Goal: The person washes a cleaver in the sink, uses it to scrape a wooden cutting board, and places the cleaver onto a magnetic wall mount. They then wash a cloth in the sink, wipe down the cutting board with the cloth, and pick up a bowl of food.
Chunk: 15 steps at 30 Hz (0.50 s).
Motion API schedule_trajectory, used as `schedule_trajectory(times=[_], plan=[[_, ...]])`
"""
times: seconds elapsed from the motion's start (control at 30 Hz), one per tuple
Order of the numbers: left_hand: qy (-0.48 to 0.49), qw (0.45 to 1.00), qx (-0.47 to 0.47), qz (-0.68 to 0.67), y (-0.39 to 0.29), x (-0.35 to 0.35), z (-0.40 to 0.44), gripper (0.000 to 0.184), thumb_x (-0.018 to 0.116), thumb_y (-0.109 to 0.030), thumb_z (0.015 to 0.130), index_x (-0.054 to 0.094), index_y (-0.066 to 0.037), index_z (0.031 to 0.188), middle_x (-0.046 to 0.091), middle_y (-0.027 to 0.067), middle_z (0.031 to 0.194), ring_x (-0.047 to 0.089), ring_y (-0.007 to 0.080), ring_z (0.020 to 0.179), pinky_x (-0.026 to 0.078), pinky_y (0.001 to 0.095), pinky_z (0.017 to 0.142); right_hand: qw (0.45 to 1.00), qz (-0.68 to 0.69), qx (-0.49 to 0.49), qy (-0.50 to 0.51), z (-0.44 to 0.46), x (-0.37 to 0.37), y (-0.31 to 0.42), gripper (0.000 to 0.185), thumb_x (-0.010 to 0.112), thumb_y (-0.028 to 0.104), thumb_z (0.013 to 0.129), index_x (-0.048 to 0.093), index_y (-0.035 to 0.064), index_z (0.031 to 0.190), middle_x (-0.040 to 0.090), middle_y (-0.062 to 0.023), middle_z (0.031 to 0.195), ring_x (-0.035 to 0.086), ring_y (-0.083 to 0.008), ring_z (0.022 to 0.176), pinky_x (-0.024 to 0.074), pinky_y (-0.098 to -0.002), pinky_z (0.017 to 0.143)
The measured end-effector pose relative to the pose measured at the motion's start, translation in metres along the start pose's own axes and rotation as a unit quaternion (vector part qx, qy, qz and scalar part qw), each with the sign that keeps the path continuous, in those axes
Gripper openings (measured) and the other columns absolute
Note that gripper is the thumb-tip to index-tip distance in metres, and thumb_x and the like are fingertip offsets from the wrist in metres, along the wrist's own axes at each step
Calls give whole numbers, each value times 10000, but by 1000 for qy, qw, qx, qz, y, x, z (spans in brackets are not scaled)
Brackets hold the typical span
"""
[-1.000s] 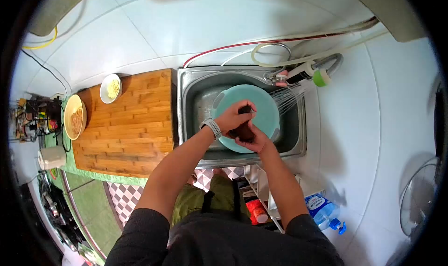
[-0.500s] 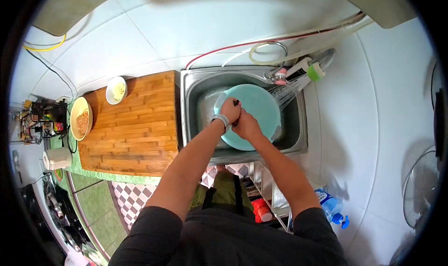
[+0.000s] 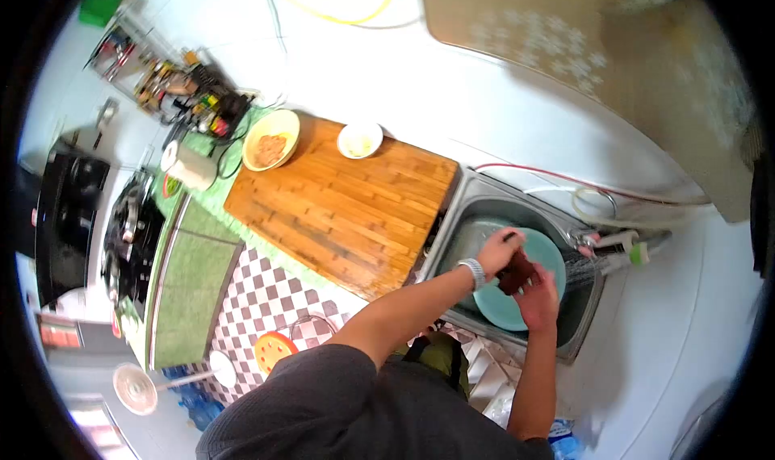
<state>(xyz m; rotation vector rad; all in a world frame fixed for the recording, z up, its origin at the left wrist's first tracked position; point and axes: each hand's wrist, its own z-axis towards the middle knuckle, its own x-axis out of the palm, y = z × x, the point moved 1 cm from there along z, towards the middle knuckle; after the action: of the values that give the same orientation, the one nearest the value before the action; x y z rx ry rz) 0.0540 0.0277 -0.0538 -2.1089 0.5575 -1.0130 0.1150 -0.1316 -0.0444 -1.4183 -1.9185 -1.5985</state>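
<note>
My left hand [image 3: 500,252], with a pale watch band on its wrist, is closed on the black handle of what looks like a knife [image 3: 515,275]. Its broad, flat part looks dark brown and is blurred. The fingers of my right hand [image 3: 538,297] are bent against the flat part, near its lower right side. Both hands are above a light-blue basin [image 3: 542,250] in the steel sink [image 3: 578,319]. Water sprays from the tap head [image 3: 634,253] into the basin's right side.
Left of the sink lies a wooden cutting board [image 3: 339,210]. A yellow bowl of raw meat [image 3: 286,127] and a small white bowl [image 3: 352,147] with pale contents stand by its far edge. Farther left are a rack of bottles [image 3: 182,89], a stove [image 3: 133,226] and an orange stool [image 3: 274,349].
My view has turned left, so the sink appears farther right. My hands have moved apart, and the brown flat part now shows between them. Water keeps spraying.
</note>
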Motion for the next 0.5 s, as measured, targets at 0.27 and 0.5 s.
schedule_trajectory(times=[0.27, 0.5], plan=[[219, 940, 152, 213, -36, 57, -5, 298, 562, -326, 999, 557, -34, 1055, 613, 78, 801, 631, 158, 715, 507, 321, 673, 974, 206, 94, 13, 3, 11, 2, 630, 486, 604, 949, 452, 150, 1384, 537, -65, 1332, 577, -233, 1065, 532, -272, 582], [185, 896, 109, 390, -26, 43, 7, 342, 509, -341, 1011, 574, -6, 1033, 643, 131, 820, 636, 232, 731, 493, 376, 684, 980, -1, 192, 54, 15, 8, 17, 334, 714, 170, 862, 523, 78, 1120, 566, -56, 938, 514, -125, 684, 374, -226, 502]])
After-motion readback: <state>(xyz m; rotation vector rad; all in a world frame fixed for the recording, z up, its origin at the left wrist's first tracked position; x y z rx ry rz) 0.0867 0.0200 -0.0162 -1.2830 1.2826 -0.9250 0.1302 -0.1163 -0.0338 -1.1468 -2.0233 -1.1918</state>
